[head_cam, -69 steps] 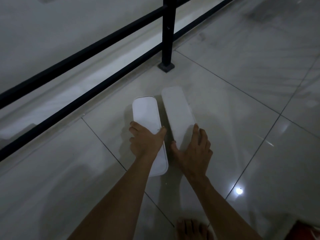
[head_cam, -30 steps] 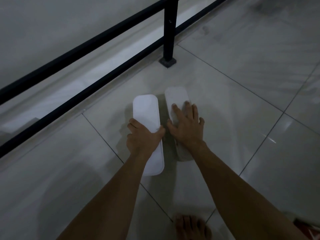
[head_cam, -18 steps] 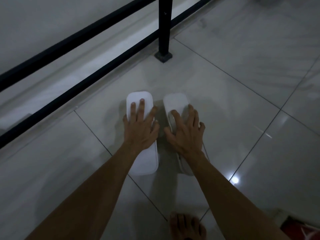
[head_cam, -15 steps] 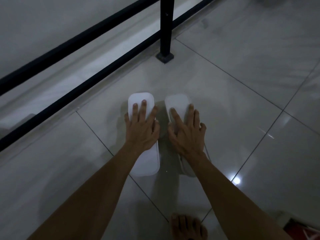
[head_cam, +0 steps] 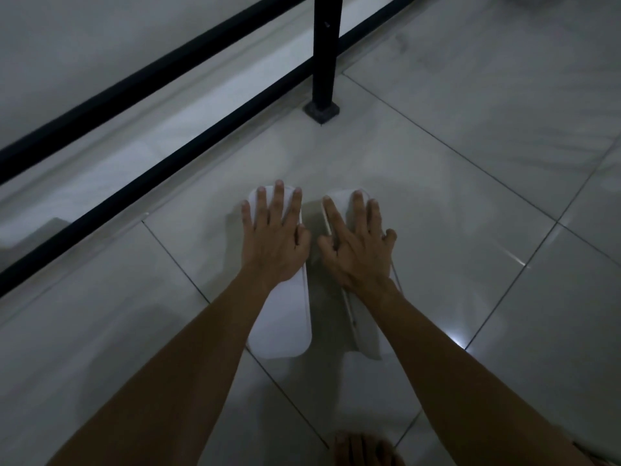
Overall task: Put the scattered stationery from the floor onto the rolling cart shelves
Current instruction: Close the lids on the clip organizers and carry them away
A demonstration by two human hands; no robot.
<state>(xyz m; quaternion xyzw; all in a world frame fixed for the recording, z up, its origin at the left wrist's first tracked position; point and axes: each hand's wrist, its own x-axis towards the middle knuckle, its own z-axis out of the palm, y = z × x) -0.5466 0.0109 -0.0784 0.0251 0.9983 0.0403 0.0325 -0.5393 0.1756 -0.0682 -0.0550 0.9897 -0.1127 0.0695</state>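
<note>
- Left hand (head_cam: 274, 243) and right hand (head_cam: 358, 253) have slid forward since a second ago, and now lie flat with fingers straight.
- Floor (head_cam: 470, 163) by the railing (head_cam: 326, 45) carries the left case (head_cam: 285, 327) and right case (head_cam: 366, 338), side by side, one under each hand.
- Likely the pick-up step: fingers must curl under each edge next. The cart is not in view.

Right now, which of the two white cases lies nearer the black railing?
The case under the left hand, on the railing side; the other case, under the right hand, lies farther from it.

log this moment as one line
left hand: flat on left white case | right hand: flat on right white case | cases: side by side, apart, on floor
</note>
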